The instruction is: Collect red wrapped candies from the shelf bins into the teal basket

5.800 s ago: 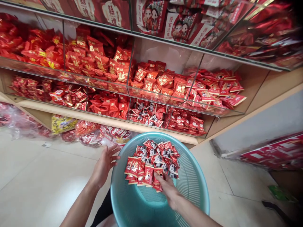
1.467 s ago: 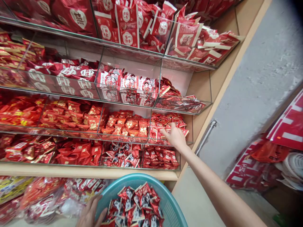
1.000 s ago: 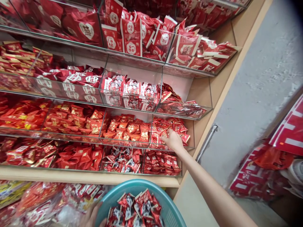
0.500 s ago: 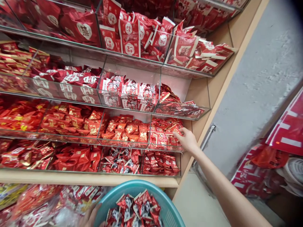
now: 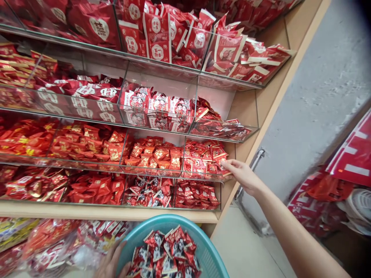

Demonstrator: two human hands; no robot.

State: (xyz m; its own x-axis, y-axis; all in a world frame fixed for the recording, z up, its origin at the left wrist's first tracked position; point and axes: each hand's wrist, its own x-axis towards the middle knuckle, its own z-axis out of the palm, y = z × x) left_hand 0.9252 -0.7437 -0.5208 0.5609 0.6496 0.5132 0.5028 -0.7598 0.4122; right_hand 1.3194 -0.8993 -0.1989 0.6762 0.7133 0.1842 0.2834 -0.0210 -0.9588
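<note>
My left hand (image 5: 111, 260) is wrapped round the left rim of a teal plastic basket (image 5: 207, 243), its fingers partly cut off by the frame's bottom edge. In the basket lies a heap of red wrapped candies (image 5: 171, 251) with dark and white figures. My right hand (image 5: 243, 175) reaches to the right end of a shelf bin, palm just outside its clear front. Its thumb and fingers are pinched together on a small red candy packet (image 5: 222, 159) at the bin's right edge. More red packets (image 5: 199, 154) fill that bin.
A wooden shelf unit (image 5: 188, 217) carries tiers of clear dividers and fronts, filled with red packets. Bagged goods (image 5: 55, 239) lie under it. To the right are a grey wall (image 5: 307, 104), a pipe (image 5: 256, 160), red bags (image 5: 330, 189) and a white fan (image 5: 361, 208).
My right hand has drawn back a little to the right, toward the bin's edge. The shelves sit slightly higher in the view. My left hand still grips the basket.
</note>
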